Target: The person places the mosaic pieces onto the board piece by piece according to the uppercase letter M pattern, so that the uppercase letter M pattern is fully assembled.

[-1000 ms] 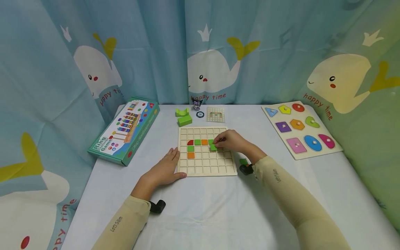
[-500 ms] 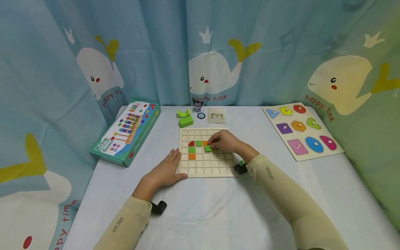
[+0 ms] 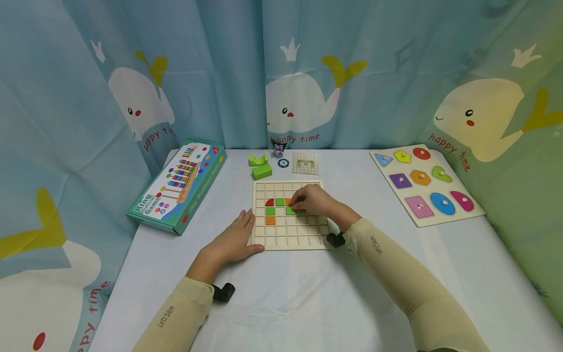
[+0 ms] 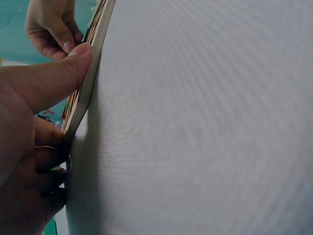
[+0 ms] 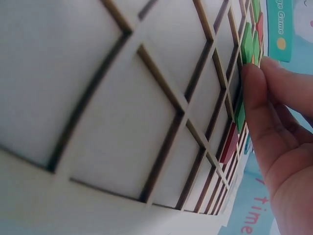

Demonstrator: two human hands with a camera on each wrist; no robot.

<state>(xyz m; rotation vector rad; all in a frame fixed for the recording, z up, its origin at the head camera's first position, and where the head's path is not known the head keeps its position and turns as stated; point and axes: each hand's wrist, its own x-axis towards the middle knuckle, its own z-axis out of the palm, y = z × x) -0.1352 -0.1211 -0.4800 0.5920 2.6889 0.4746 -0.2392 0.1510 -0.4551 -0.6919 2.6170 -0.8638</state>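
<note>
A wooden grid board [image 3: 308,239] lies on the table. My right hand [image 3: 314,199] is over its upper middle, thumb and index finger pinching a green square tile [image 3: 290,210] at the grid. In the right wrist view the fingertips meet this green square tile [image 5: 248,44], and a red rounded piece [image 5: 229,144] sits further along the board. A red quarter-round piece [image 3: 270,202], a green tile [image 3: 280,202] and an orange tile [image 3: 270,220] also lie in cells. My left hand [image 3: 233,239] rests against the board's left edge, thumb at the near corner [image 4: 80,51].
Green blocks [image 3: 262,171], a small figurine [image 3: 278,149], a round disc [image 3: 283,163] and a pattern card [image 3: 305,163] stand behind the board. A ring game box [image 3: 178,186] lies left, a shape puzzle board [image 3: 426,186] right.
My right hand has carried the green tile leftward across the grid and brought it down to a cell. Loose tiles right of the board are now hidden by the arm. My left hand stays put.
</note>
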